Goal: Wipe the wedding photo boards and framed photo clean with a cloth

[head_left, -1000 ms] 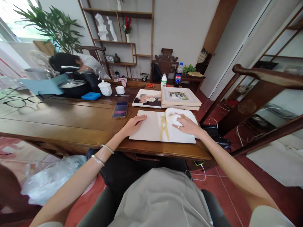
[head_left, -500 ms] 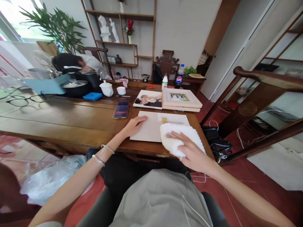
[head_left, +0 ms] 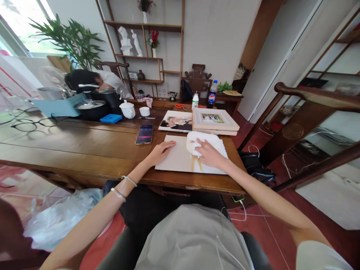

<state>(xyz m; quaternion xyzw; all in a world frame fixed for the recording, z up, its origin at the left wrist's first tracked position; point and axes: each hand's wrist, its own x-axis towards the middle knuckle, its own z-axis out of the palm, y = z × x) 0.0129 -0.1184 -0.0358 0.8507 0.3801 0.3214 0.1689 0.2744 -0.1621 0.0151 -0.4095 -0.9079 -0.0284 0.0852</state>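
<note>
A flat white board (head_left: 177,159) lies at the near edge of the wooden table (head_left: 84,142), with a small wooden stand piece (head_left: 195,163) on its middle. My left hand (head_left: 161,150) lies flat and open on the board's left edge. My right hand (head_left: 208,154) presses a white cloth (head_left: 206,142) onto the board's upper right part, fingers curled over the bunched cloth. Just behind the board sit a light wooden picture frame (head_left: 214,120) and a photo print (head_left: 176,122).
A phone (head_left: 144,134) lies left of the board. Farther back are a teapot (head_left: 127,109), a cup (head_left: 144,111), a blue box (head_left: 110,118), black pots (head_left: 92,107), scissors (head_left: 180,106), a white bottle (head_left: 195,101) and a cola bottle (head_left: 212,95). Another person (head_left: 92,79) bends behind the pots. Glasses (head_left: 26,125) lie far left.
My right hand swept the cloth down to the board's near right corner, then back up to its upper middle. My left hand stayed on the board's left edge.
</note>
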